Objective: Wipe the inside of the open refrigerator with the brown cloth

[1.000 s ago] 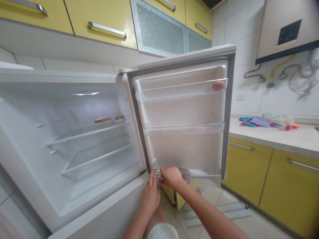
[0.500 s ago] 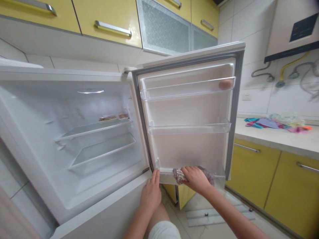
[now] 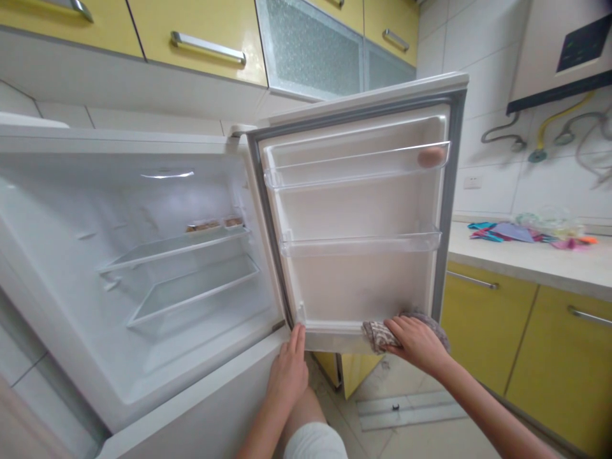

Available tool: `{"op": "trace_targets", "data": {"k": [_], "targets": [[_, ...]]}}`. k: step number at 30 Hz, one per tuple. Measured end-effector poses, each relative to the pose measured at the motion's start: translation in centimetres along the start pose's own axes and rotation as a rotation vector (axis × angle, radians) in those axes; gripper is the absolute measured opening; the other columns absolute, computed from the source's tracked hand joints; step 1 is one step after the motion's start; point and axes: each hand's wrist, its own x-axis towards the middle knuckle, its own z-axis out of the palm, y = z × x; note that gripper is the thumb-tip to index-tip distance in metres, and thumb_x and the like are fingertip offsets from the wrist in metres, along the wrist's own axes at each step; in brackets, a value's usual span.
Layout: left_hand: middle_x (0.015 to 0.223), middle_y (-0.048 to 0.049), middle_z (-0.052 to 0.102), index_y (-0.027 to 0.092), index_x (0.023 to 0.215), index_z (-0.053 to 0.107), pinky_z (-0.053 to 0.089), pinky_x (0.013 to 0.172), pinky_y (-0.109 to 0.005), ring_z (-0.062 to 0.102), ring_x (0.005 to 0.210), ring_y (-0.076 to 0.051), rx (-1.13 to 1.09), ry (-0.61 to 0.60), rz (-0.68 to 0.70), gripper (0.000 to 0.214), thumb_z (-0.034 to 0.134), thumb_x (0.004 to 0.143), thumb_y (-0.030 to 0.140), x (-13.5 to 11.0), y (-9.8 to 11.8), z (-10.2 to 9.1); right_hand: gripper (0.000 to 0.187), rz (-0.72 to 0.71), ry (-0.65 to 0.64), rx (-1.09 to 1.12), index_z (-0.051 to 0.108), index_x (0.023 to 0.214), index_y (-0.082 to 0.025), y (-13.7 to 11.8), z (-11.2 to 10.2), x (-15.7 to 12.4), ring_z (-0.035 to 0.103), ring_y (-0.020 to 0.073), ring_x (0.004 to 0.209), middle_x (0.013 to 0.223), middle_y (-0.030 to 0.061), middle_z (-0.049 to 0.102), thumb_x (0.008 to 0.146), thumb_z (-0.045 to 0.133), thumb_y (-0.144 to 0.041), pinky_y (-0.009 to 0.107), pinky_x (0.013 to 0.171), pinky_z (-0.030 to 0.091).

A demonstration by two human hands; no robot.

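My right hand (image 3: 415, 341) is closed round a patterned brown-and-white cloth (image 3: 380, 336). It presses the cloth along the lowest bin (image 3: 335, 341) of the open fridge door (image 3: 354, 290), near the outer corner. At the bin's hinge-side end, my left hand (image 3: 289, 366) touches the edge with its fingers stretched out; its thumb is hidden. Higher on the door are two clear bins, a middle one (image 3: 358, 245) and a top one (image 3: 344, 172) with a brown egg (image 3: 431, 157) in it. To the left stands the fridge interior (image 3: 191, 357) with glass shelves.
Small packs of brown food (image 3: 203, 225) sit at the back of the upper fridge shelf (image 3: 176, 248). Yellow cabinets (image 3: 488, 325) and a counter (image 3: 516, 261) with colourful cloths or bags (image 3: 516, 233) are on the right. A pale panel (image 3: 411, 410) lies on the floor.
My right hand has slid the cloth to the right along the lowest bin, toward the door's outer edge. My left hand stays at the hinge-side end. The view has shifted slightly.
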Motion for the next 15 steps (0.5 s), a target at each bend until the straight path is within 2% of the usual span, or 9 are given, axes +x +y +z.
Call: {"op": "trace_targets", "data": {"k": [4, 8, 11, 15], "targets": [[0.168, -0.0089, 0.023, 0.014, 0.158, 0.023, 0.046, 0.11, -0.039, 0.049, 0.136, -0.028, 0.009, 0.024, -0.008, 0.08, 0.035, 0.08, 0.003, 0.3, 0.4, 0.7, 0.029, 0.041, 0.025, -0.025, 0.06, 0.104, -0.02, -0.9, 0.0, 1.0, 0.06, 0.0267, 0.093, 0.097, 0.0067, 0.067, 0.089, 0.065, -0.045, 0.036, 0.078, 0.035], [0.167, -0.0097, 0.025, 0.017, 0.159, 0.02, 0.048, 0.107, -0.036, 0.051, 0.135, -0.026, 0.039, 0.092, -0.014, 0.078, 0.031, 0.083, 0.001, 0.7, 0.7, 2.0, 0.027, 0.064, 0.017, -0.018, 0.06, 0.1, -0.02, -3.0, 0.0, 2.8, 0.061, 0.0261, 0.092, 0.095, 0.0058, 0.066, 0.087, 0.066, -0.044, 0.036, 0.078, 0.035], [0.167, -0.0104, 0.024, 0.02, 0.16, 0.013, 0.053, 0.101, -0.035, 0.058, 0.125, -0.025, 0.079, 0.116, 0.006, 0.083, 0.033, 0.082, 0.0, 0.8, 0.7, 2.7, 0.029, 0.047, 0.001, 0.003, 0.06, 0.098, -0.02, -5.4, 0.4, 4.7, 0.061, 0.0259, 0.093, 0.096, 0.0061, 0.066, 0.086, 0.068, -0.045, 0.036, 0.077, 0.035], [0.168, -0.0112, 0.022, 0.021, 0.161, 0.004, 0.054, 0.098, -0.033, 0.062, 0.118, -0.022, 0.112, 0.145, 0.045, 0.089, 0.036, 0.081, -0.001, 0.7, 0.5, 2.9, 0.031, 0.015, -0.001, 0.039, 0.059, 0.099, -0.02, -9.9, 1.0, 7.8, 0.061, 0.0262, 0.094, 0.098, 0.0073, 0.067, 0.085, 0.07, -0.044, 0.035, 0.076, 0.037]]}}
